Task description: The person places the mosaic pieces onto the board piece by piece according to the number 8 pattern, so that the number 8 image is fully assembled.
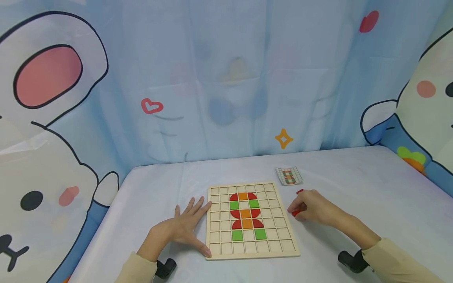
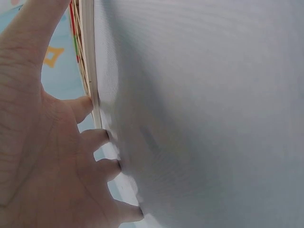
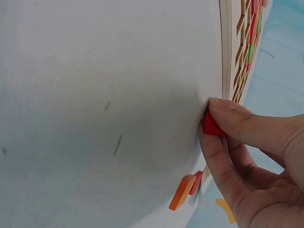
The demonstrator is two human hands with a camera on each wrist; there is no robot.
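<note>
A square wooden grid board (image 1: 277, 233) lies on the table, with red quarter-round tiles, orange squares and green squares set in its middle columns. My left hand (image 1: 185, 227) is spread at the board's left side, fingers straight, thumb at the near corner and a fingertip at the edge higher up. Just off the board's right side, my right hand (image 1: 318, 207) pinches a red tile (image 3: 212, 124) between thumb and fingers. Its full shape is partly covered by the fingers. Another red tile (image 3: 195, 183) and an orange tile (image 3: 182, 193) sit on the table beyond that hand.
A small pattern card (image 1: 289, 176) with a coloured grid lies behind the board to the right. White cloth covers the table (image 1: 170, 177). A blue cartoon curtain (image 1: 226, 118) hangs along the back. Dark wrist cameras (image 1: 353, 261) sit under both wrists.
</note>
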